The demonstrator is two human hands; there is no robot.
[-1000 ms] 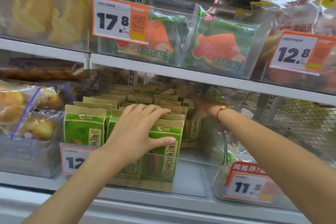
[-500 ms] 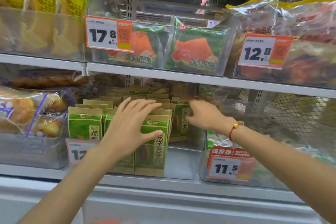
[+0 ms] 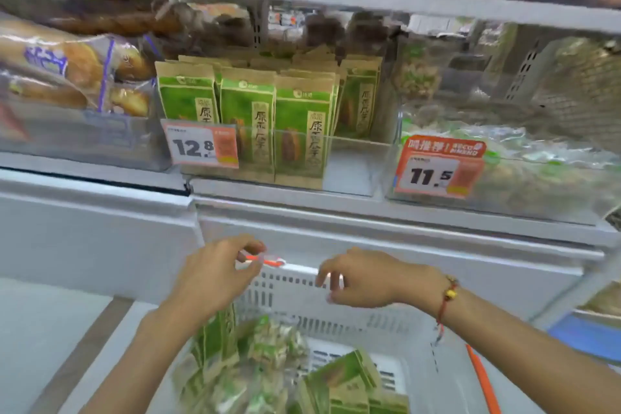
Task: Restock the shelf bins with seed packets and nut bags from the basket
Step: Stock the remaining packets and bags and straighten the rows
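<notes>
While seed packets (image 3: 304, 124) part-fill the shelf bin (image 3: 353, 165), your empty, loosely curled hands (image 3: 215, 274) (image 3: 361, 279) hover over the basket's (image 3: 336, 309) far edge, more stock waiting.

— What sits on the shelf (image 3: 336, 202)?
— A clear bin (image 3: 353, 165) of upright green seed packets (image 3: 302, 128), tagged 12.8.
— And beside that bin?
— Left, a bin of bread bags (image 3: 67, 77); right, a bin of nut bags (image 3: 521, 171), tagged 11.5.

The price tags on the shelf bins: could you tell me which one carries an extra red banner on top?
The 11.5 tag, on the right-hand bin. A red banner with white lettering crowns it, while the 12.8 tag on the seed packet bin has none.
</notes>
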